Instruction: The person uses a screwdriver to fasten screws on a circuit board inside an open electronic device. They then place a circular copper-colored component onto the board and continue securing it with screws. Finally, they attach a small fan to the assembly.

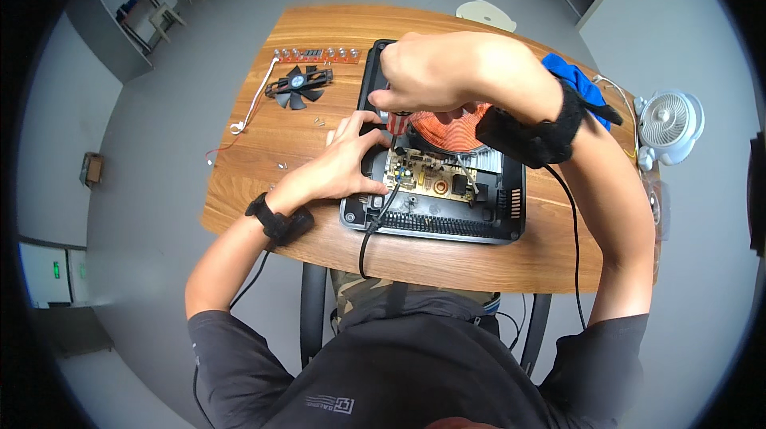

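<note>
Opened induction cooker (511, 198), black-cased, lies near the middle of the wooden table (319, 30), its copper coil (451, 126) and circuit board (427, 178) exposed. Right hand (427, 70) is closed around a red-handled screwdriver (397, 120) held upright over the cooker's inside. Left hand (343, 162) rests spread on the casing's left edge. A loose black fan (299, 86) and a strip-shaped orange board (317, 55) lie to the left; a white fan (669, 122) stands at the right.

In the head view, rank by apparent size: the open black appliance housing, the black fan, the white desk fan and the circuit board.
1. Black appliance housing
2. White desk fan

Circuit board and black fan look alike in size, so they share last place, unranked.
</note>
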Tool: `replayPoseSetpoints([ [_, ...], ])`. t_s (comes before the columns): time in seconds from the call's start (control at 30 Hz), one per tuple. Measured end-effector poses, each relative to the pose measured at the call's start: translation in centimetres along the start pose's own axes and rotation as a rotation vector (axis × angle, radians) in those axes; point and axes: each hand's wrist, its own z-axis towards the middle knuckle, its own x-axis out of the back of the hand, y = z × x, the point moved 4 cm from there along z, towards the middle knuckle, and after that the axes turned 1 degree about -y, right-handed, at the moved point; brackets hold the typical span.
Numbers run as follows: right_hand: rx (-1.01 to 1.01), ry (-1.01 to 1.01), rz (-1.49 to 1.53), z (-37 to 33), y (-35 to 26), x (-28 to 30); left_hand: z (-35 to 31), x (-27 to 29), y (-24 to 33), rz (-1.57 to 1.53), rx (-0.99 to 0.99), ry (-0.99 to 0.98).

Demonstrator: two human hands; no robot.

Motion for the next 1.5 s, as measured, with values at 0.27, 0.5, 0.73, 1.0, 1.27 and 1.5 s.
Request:
replayPoseSetpoints([
  [0.27, 0.062, 0.525, 0.004, 2.1, 0.6, -1.9, 0.3, 0.4, 0.4, 0.005, 0.021, -0.017],
  [0.5, 0.275, 0.737, -0.217, 1.0, -0.1, -2.9, 0.2, 0.4, 0.5, 0.024, 0.069, -0.055],
  [0.73, 0.14, 0.458, -0.09, -0.1, 0.8, -2.8, 1.0, -0.1, 0.5, -0.014, 0.09, -0.093],
  [1.0, 0.138, 0.247, -0.041, 0.7, -0.2, -2.2, 0.4, 0.2, 0.6, 0.006, 0.032, -0.035],
  [1.27, 0.065, 0.348, 0.041, -1.8, 1.2, -2.5, 1.8, 0.0, 1.3, -0.04, 0.041, -0.099],
  [1.5, 0.056, 0.156, -0.027, -0.7, 0.8, -1.4, 0.2, 0.2, 0.7, -0.021, 0.004, -0.009],
])
